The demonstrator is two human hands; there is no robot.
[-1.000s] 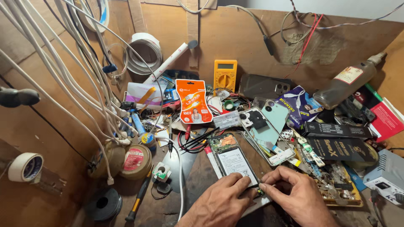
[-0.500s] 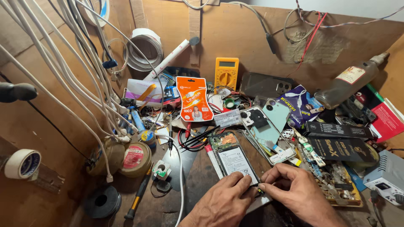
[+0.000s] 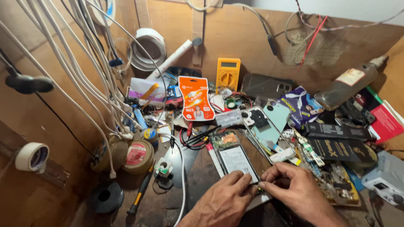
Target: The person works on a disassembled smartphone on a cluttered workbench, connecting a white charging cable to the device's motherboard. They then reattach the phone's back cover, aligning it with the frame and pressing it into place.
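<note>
Two hands meet at the near edge of a crowded wooden bench [image 3: 235, 42], and everything else spreads out behind them. A fan of white cables [image 3: 63, 71] hangs down the left side, with a roll of tape [image 3: 33, 156] on the wall and a black spool [image 3: 105, 196] low down. Farther back stand a yellow multimeter [image 3: 228, 75] and an orange packet [image 3: 195, 98]; a pale green phone back [image 3: 274, 120] lies to the right. The opened phone [image 3: 235, 156], back cover off and internals showing, lies flat in the middle of the bench. The left hand [image 3: 225, 199] rests fingers-down on its lower end, pressing it steady. The right hand [image 3: 294, 193] has thumb and forefinger pinched together at the phone's lower corner; whatever tiny part they grip is too small to tell. The likely risk is a slip: with loose parts and wires packed close, a dropped piece would vanish in the clutter, and hard pressure could crack the exposed board.
</note>
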